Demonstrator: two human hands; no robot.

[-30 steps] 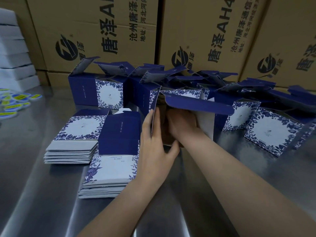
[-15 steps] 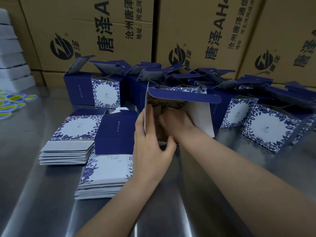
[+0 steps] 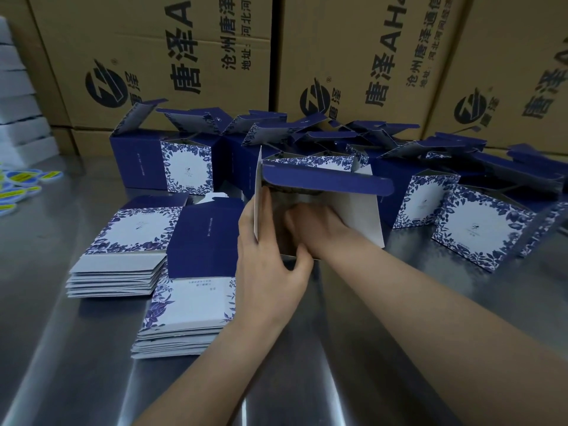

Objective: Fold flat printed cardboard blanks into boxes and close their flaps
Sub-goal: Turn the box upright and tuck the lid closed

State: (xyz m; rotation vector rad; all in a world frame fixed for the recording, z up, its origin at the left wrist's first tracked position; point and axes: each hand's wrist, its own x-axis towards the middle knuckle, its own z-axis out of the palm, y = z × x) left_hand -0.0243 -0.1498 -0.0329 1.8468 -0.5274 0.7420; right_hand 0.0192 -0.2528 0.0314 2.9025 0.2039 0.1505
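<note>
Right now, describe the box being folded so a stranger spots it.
On the steel table, before the brown cartons, stand many blue floral boxes. Right of the blank stacks, one box lies tipped, opening toward the camera. Only it has a left hand gripping its edge and a right hand inside.

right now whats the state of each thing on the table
half-formed box, open toward the person, blue flap not tucked
left hand, grips the box's left wall
right hand, reaching inside, fingers hidden
flat blanks, unfolded, two stacks
formed boxes, standing, top flaps open
</note>
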